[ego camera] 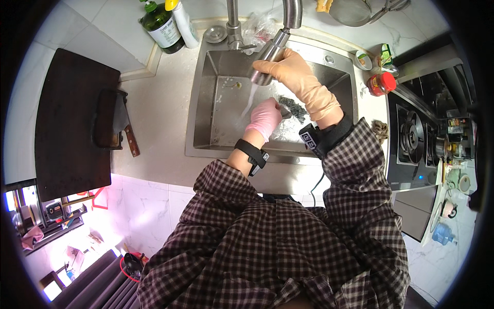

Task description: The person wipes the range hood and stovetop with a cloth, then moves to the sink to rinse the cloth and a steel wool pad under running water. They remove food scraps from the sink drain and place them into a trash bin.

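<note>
My right hand (pixel 303 83), in a pale orange glove, grips the metal pull-out spray head (pixel 266 73) of the faucet. A stream of water (pixel 250 99) falls from its mouth into the stainless steel sink (pixel 204 96). Low in the basin is my left hand (pixel 266 116), gloved in pink, its fingers curled around a small grey flat item (pixel 285 112) that is partly hidden. Just beyond it lies a dark, speckled clump (pixel 293 108), whose kind I cannot tell. Bright glare covers the basin floor near both.
Left of the sink, a cleaver with a wooden handle (pixel 131 141) lies by a dark board (pixel 73 127). Pump bottle (pixel 162 31) and white bottle (pixel 185 27) stand behind. At right are a red-lidded jar (pixel 380 84), a small bowl (pixel 362 60) and a gas stove (pixel 411 133).
</note>
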### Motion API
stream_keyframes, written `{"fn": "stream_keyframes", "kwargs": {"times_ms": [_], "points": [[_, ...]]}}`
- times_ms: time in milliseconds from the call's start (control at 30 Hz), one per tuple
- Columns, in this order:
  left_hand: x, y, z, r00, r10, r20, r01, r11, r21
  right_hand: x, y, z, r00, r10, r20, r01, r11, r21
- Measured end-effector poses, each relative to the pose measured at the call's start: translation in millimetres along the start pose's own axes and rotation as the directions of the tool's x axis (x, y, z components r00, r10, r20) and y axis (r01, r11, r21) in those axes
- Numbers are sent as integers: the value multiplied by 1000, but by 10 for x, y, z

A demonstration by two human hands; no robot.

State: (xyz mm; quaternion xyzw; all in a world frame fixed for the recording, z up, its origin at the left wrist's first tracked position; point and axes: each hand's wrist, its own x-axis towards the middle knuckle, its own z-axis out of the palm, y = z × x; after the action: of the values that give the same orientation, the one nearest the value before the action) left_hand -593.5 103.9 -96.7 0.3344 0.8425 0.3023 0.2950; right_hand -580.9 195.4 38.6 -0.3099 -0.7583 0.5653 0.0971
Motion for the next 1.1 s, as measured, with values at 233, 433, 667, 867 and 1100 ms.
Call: {"fn": "stream_keyframes", "kwargs": {"times_ms": [233,433,667,867,1100], "points": [[24,-236,-137,1000,20,-6,-20,999,31,27,63,558,983,66,170,-85,990,110],[-60,-418,-307,999,-8,51,3,996,86,297,255,857,997,38,66,-51,975,216],[-129,-617,-546,989,70,131,-94,978,189,527,322,952,995,-54,-82,75,960,269],[-124,-691,-547,990,54,134,-86,965,248,593,324,973,977,-39,-211,82,976,203],[35,-767,-614,977,141,160,-200,867,456,649,403,956,988,-60,-142,82,983,161]]}}
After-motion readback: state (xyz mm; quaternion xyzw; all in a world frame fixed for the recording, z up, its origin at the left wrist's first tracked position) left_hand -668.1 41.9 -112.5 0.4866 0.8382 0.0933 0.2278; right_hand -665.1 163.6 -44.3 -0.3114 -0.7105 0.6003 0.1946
